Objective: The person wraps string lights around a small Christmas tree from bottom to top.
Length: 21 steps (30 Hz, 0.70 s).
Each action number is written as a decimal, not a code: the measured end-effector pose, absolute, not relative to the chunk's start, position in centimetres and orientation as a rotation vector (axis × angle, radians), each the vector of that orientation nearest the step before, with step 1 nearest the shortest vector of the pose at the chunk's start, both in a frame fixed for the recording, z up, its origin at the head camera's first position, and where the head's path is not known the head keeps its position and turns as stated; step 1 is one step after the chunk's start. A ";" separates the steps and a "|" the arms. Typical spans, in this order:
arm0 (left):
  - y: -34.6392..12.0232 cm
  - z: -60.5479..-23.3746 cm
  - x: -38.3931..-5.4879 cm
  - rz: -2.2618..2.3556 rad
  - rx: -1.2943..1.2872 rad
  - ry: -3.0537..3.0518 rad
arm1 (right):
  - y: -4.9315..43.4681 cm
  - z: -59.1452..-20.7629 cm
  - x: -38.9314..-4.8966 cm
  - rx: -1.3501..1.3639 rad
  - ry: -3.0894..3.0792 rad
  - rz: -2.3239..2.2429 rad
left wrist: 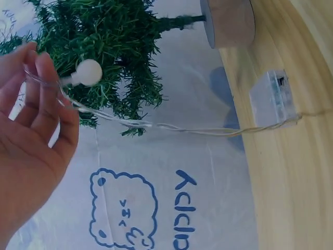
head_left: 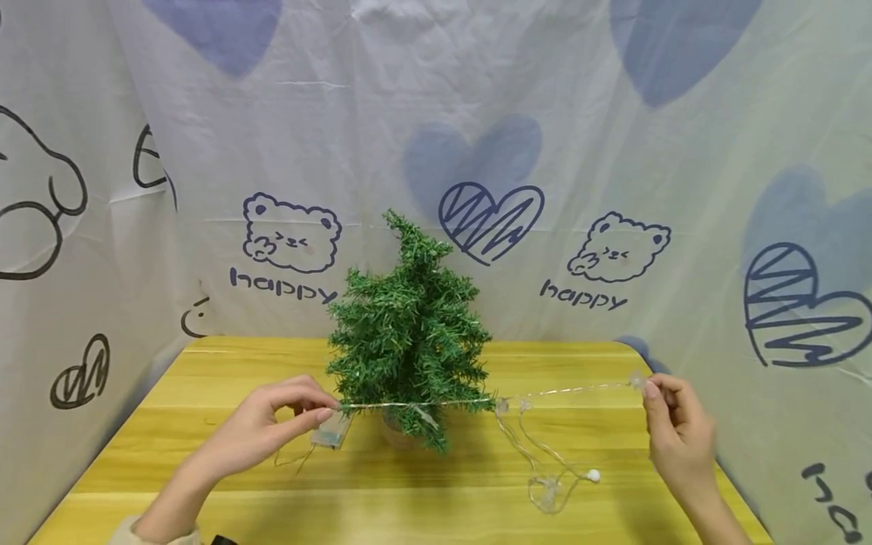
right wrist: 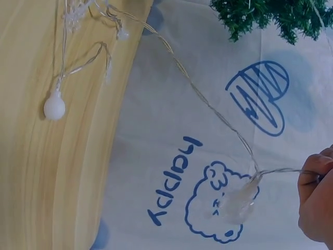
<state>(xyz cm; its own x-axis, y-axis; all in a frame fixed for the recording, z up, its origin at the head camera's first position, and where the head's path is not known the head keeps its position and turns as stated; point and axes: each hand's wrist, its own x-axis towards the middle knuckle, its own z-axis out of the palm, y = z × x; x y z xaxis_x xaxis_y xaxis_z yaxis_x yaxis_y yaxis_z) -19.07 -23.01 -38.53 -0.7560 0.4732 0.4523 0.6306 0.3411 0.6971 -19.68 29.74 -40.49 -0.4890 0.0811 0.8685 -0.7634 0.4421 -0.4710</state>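
A string of fairy lights stretches across the front of a small green artificial Christmas tree. My left hand pinches its wire between thumb and fingers, left of the tree's lower branches. In the left wrist view a round white bulb hangs beside those fingertips. Out to the right, my right hand pinches the other end of the stretched wire, close to a clear bulb. A slack part of the string droops onto the table with another white bulb.
A clear battery box lies on the wooden table, left of the tree's round base, with wire running from it. Printed cloth hangs behind the table and along both sides.
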 end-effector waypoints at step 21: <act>-22.4 -40.1 -21.0 -1.137 -0.872 -2.460 | 32.1 -41.6 -20.3 0.046 -1.933 1.065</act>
<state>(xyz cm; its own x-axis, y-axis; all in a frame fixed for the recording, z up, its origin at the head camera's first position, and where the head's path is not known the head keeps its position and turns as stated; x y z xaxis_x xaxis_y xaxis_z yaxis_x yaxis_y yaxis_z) -20.97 -22.35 -40.06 -0.7732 0.4018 0.4906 0.6340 0.5041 0.5864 -20.34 32.14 -41.58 -0.5941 0.3590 0.7198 -0.4165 0.6283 -0.6571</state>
